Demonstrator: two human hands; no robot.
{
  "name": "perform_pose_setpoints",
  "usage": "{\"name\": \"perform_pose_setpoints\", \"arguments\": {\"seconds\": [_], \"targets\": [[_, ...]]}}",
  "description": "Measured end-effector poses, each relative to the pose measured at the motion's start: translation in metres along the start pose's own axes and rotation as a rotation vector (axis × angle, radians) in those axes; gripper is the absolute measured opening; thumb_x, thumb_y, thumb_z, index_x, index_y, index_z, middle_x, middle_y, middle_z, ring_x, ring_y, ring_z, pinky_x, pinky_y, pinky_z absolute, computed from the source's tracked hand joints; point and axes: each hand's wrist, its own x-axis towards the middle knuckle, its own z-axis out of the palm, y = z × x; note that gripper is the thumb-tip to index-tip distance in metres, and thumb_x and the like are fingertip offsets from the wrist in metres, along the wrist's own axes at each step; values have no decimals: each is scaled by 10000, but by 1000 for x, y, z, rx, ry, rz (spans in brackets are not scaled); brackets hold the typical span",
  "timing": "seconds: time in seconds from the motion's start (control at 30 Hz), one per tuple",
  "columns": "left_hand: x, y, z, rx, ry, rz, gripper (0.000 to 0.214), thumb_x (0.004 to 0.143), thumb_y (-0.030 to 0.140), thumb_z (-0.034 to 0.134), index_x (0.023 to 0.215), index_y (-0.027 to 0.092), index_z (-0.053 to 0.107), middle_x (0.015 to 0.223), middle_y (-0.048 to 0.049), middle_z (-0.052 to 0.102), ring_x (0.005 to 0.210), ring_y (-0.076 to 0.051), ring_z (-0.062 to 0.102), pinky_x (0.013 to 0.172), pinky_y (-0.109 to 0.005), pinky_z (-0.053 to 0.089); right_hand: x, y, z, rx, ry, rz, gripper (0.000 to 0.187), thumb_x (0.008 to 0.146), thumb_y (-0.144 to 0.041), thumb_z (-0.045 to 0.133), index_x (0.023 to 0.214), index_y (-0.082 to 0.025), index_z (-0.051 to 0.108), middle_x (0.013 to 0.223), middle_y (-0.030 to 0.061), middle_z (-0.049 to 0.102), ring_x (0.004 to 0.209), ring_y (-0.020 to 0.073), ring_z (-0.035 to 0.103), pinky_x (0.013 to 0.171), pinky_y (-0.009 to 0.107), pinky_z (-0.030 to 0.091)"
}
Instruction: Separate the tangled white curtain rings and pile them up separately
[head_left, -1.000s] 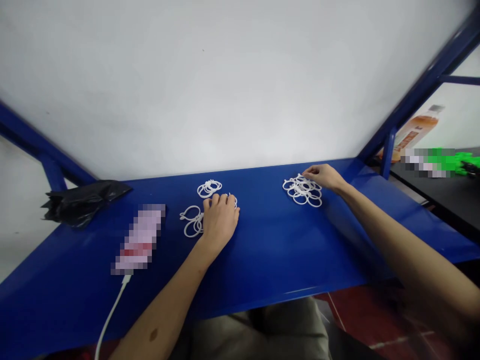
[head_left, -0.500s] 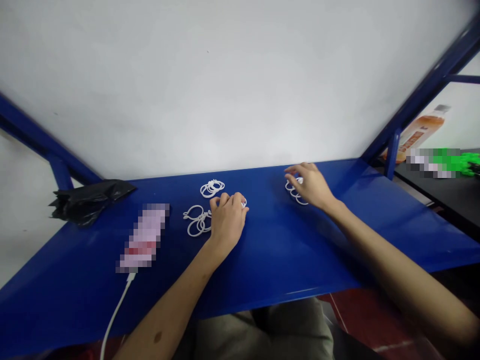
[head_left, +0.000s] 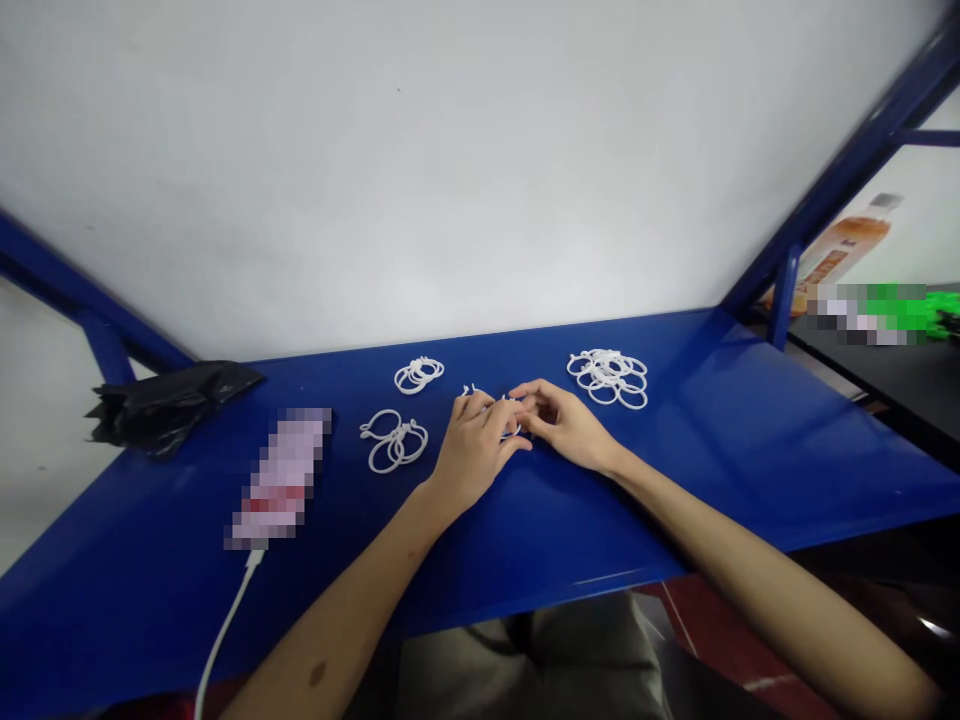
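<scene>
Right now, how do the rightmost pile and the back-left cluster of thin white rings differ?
The rightmost pile is broader, with more rings; the back-left cluster is smaller, with fewer. The pile is nearer the right hand; the cluster, nearer the left hand. Both are overlapping white rings on the blue tabletop.

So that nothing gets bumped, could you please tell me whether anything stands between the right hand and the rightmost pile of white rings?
Nothing visible does: only blue tabletop shows between the right hand and the rightmost pile of white rings; the left hand is on the opposite side.
</scene>
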Motion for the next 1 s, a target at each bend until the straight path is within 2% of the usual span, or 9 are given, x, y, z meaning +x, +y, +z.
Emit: {"name": "perform_pose_setpoints", "arguments": {"seconds": [0.1,0.2,0.33,0.47,0.7,0.9,1.0], "targets": [[0,1,-1,15,33,-31,343,838,362,758,1091,218,577,1044,-62,669,996,-257,570,893,-402,424,1,0,-2,-63,47,-22,261,901,-289,596,1144,-193,600,806,-8,650,708,135,618,707,294,533],[0,-1,-1,55,-33,-90,422,851,372,738,1197,218,552,1140,-74,642,1062,-274,556,912,-413,423,2,1,-5,-195,106,-49,255,923,-247,545,1150,-188,646,814,1,647,698,136,600,706,296,522],[-2,-6,3,98,-145,-132,238,909,281,666,1125,218,590,974,-31,681,976,-248,583,850,-389,413,4,5,-10,-423,91,-162,301,960,-159,461,1119,-194,714,925,58,660,817,160,632,801,324,524],[-1,-6,4,150,-137,-165,129,934,291,636,1033,208,623,920,-30,703,956,-245,582,818,-384,399,5,7,-12,-484,42,-227,269,978,-151,482,1117,-206,706,994,67,694,922,178,659,863,330,522],[1,2,2,201,-119,-228,107,944,294,598,1003,213,635,933,-22,711,960,-242,587,834,-399,390,4,9,-17,-622,35,-208,238,985,-118,464,1018,-190,688,1005,71,713,931,194,661,850,340,513],[0,5,2,278,-131,-207,164,953,349,576,988,204,645,951,-45,705,973,-258,582,818,-408,385,3,11,-20,-644,-11,-211,261,999,-129,436,1012,-188,690,1009,74,713,915,191,656,843,336,505],[-1,2,3,307,-158,-158,161,975,321,539,957,215,659,937,-41,706,960,-255,580,809,-405,372,3,11,-22,-674,-52,-194,264,988,-111,443,979,-185,696,964,73,706,894,193,653,832,338,503]]}}
